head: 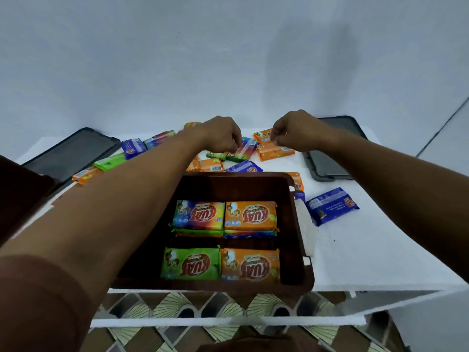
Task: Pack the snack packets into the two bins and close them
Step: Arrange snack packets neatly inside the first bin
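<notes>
With the left hand [220, 135] fingers curled, pinching the rainbow packet [245, 149], and the right hand [294, 133] fingers curled on the orange packet [275, 152], both near the counter's [380, 250] far edge, lift both clear and lay them flat in the near-edge brown bin [236, 186].

The light is soft and dim, with a cool blue tone. A faint grey shadow lies on the wall [317, 52]. Wide-angle distortion bends the table [380, 262] edges; print on the snack packets [250, 215] is readable.
</notes>
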